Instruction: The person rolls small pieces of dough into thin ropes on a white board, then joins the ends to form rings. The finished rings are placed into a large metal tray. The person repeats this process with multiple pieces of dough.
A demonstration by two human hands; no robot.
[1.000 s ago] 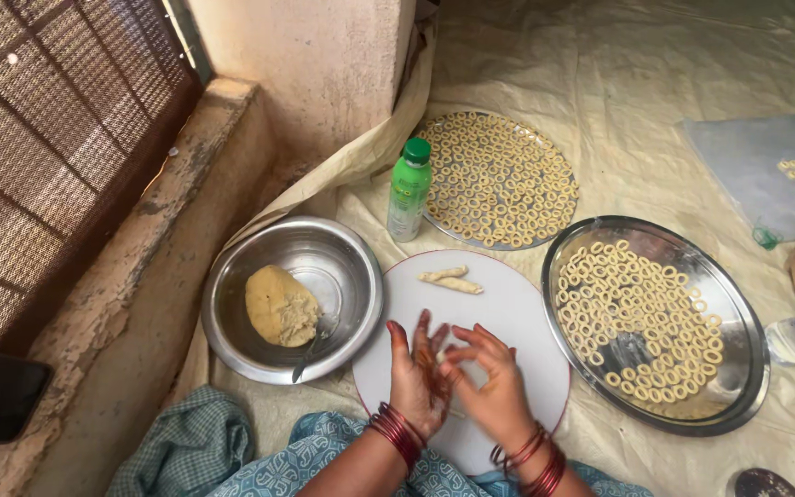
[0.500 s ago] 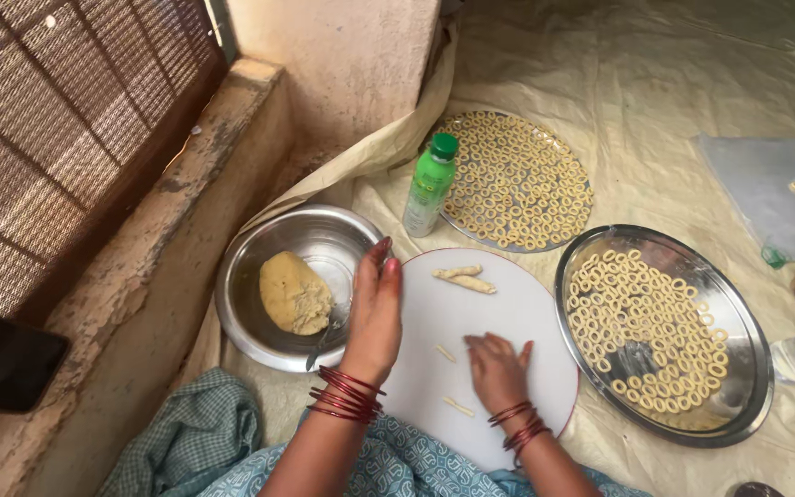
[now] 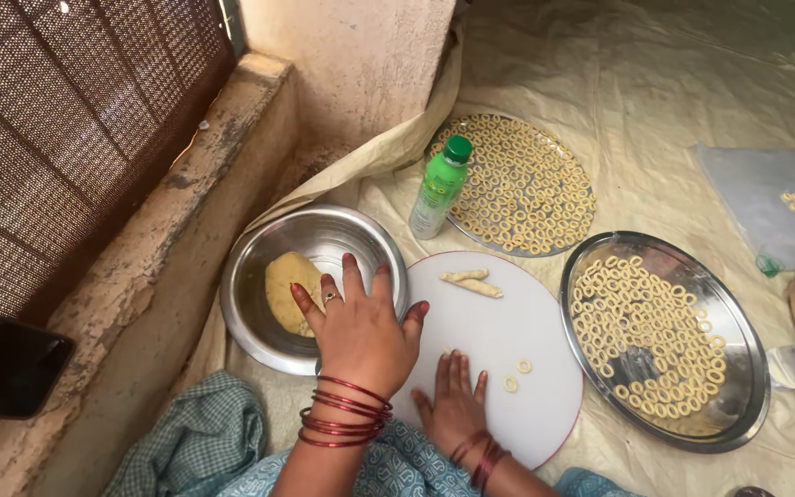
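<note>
Our left hand [image 3: 359, 329] hovers spread and empty over the rim of the steel bowl [image 3: 255, 322], the dough lump [image 3: 289, 293] just beyond its fingertips; our right hand [image 3: 455, 403] lies flat and open on the white board [image 3: 508, 340], holding nothing. Two dough rings [image 3: 517, 375] sit just beside it, and we judge a careless sweep could squash them. Farther off, two dough sticks [image 3: 472, 282] and the green bottle [image 3: 440, 189] stand where we might topple the latter.

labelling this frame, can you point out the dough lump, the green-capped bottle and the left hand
dough lump [image 3: 285, 287], head view, on its bare left part
green-capped bottle [image 3: 439, 190], head view, on its body
left hand [image 3: 361, 327], head view, on its back
</note>
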